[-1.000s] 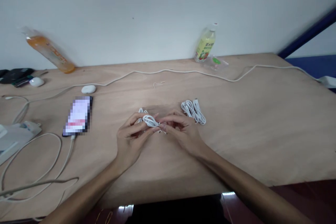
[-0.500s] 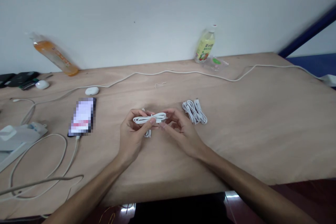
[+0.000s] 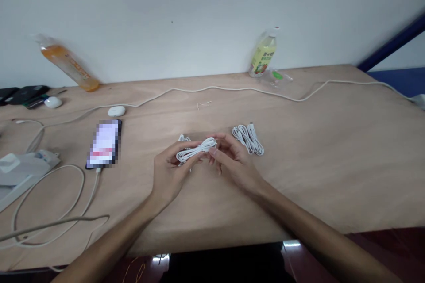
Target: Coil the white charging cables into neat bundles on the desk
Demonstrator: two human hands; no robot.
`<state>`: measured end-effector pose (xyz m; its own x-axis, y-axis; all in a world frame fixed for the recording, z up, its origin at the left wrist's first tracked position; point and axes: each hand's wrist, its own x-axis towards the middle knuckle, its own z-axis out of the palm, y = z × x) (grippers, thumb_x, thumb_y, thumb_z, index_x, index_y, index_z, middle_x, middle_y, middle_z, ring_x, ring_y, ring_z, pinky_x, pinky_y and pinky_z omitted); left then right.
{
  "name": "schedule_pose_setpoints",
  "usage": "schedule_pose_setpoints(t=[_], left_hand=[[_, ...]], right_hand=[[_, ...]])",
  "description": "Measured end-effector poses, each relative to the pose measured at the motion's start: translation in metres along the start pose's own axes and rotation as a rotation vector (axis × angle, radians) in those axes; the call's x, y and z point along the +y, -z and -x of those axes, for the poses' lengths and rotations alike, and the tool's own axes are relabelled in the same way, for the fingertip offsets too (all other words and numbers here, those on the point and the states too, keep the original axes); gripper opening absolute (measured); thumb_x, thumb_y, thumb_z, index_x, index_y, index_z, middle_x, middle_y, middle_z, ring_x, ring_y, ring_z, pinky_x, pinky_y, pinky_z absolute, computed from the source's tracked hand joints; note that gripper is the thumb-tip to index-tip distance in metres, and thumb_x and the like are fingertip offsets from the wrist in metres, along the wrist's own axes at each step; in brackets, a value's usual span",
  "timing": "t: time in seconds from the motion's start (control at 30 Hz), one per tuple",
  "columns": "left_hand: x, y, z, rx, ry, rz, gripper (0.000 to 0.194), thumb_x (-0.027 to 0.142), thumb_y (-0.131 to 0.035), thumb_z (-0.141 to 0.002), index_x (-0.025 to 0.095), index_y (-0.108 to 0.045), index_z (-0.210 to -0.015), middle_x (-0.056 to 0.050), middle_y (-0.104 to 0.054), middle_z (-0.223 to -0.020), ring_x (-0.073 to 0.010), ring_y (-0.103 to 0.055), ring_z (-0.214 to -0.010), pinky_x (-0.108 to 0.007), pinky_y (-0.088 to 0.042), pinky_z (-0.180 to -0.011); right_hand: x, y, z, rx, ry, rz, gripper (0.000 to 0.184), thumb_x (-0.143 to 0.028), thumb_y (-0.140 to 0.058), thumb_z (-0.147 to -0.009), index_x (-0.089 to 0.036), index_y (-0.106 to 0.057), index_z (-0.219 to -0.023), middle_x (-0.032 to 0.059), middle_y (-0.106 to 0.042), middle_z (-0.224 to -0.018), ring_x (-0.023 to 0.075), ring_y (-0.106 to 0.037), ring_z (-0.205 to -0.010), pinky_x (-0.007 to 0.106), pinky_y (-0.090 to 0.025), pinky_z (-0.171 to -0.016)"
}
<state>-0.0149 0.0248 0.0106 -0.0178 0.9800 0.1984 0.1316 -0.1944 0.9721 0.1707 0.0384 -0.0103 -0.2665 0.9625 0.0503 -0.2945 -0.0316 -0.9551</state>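
Between my two hands is a coiled white cable (image 3: 191, 153), raised a little above the wooden table. My left hand (image 3: 168, 169) grips its left part, thumb in front and fingers behind. My right hand (image 3: 237, 161) pinches the right end of the coil between thumb and fingers. Another white cable bundle (image 3: 182, 138) lies on the table behind my left hand, mostly hidden by it. To the right of my right hand lie several coiled white cables (image 3: 249, 138), side by side.
On the left are a phone (image 3: 104, 143) on a charging cord, a white earphone case (image 3: 116, 111) and a white power strip (image 3: 23, 170). An orange drink bottle (image 3: 71, 67) and a yellow-labelled bottle (image 3: 264, 55) lean at the wall. A long white cord (image 3: 212, 88) crosses the table's back.
The held coil has tilted, its right end now higher, and shifted slightly right with both hands. My right thumb has moved onto the coil's right end. The view has shifted slightly.
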Motion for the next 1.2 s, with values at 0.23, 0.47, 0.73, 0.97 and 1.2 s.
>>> schedule_pose_setpoints(t=[0.23, 0.47, 0.73, 0.97, 1.2], left_hand=[[-0.004, 0.001, 0.005, -0.064, -0.107, -0.121, 0.015, 0.030, -0.082, -0.097, 0.022, -0.085, -0.109, -0.004, -0.087, -0.103, -0.0205, -0.082, -0.093, -0.030, -0.062, -0.085], [-0.009, 0.001, 0.008, -0.205, -0.133, -0.059, 0.007, 0.025, -0.065, -0.109, 0.022, -0.067, -0.115, 0.000, -0.077, -0.094, -0.0144, -0.076, -0.078, -0.027, -0.059, -0.076], [-0.009, 0.004, 0.004, -0.134, -0.224, -0.171, 0.013, 0.021, -0.075, -0.103, 0.023, -0.080, -0.115, -0.003, -0.080, -0.102, -0.0155, -0.074, -0.081, -0.028, -0.058, -0.073], [-0.004, 0.003, 0.003, -0.057, -0.242, -0.201, 0.022, 0.020, -0.083, -0.097, 0.031, -0.088, -0.115, -0.002, -0.086, -0.105, -0.0173, -0.077, -0.087, -0.028, -0.061, -0.073], [0.003, 0.001, 0.003, -0.030, -0.126, -0.118, 0.017, 0.026, -0.087, -0.092, 0.030, -0.090, -0.108, -0.004, -0.088, -0.107, -0.0217, -0.081, -0.096, -0.033, -0.067, -0.084]], right_hand=[[-0.004, -0.004, 0.002, 0.010, -0.010, 0.006, 0.030, -0.050, -0.077, -0.098, -0.024, -0.073, -0.111, -0.0063, -0.060, -0.067, 0.0099, -0.052, -0.053, 0.021, -0.043, -0.047], [-0.008, -0.002, 0.001, 0.003, -0.092, -0.018, 0.039, -0.058, -0.079, -0.094, -0.022, -0.071, -0.107, -0.0072, -0.058, -0.066, 0.0092, -0.052, -0.051, 0.020, -0.041, -0.043], [-0.010, -0.002, 0.001, -0.005, -0.126, -0.089, 0.040, -0.058, -0.082, -0.092, -0.022, -0.070, -0.105, -0.0070, -0.060, -0.067, 0.0090, -0.053, -0.052, 0.020, -0.043, -0.043], [-0.010, -0.003, 0.002, -0.037, -0.149, -0.170, 0.040, -0.057, -0.084, -0.091, -0.022, -0.069, -0.102, -0.0061, -0.062, -0.068, 0.0089, -0.053, -0.054, 0.020, -0.042, -0.042], [-0.012, -0.003, 0.002, -0.036, -0.138, -0.154, 0.039, -0.056, -0.084, -0.091, -0.022, -0.070, -0.104, -0.0059, -0.062, -0.069, 0.0089, -0.054, -0.054, 0.019, -0.043, -0.042]])
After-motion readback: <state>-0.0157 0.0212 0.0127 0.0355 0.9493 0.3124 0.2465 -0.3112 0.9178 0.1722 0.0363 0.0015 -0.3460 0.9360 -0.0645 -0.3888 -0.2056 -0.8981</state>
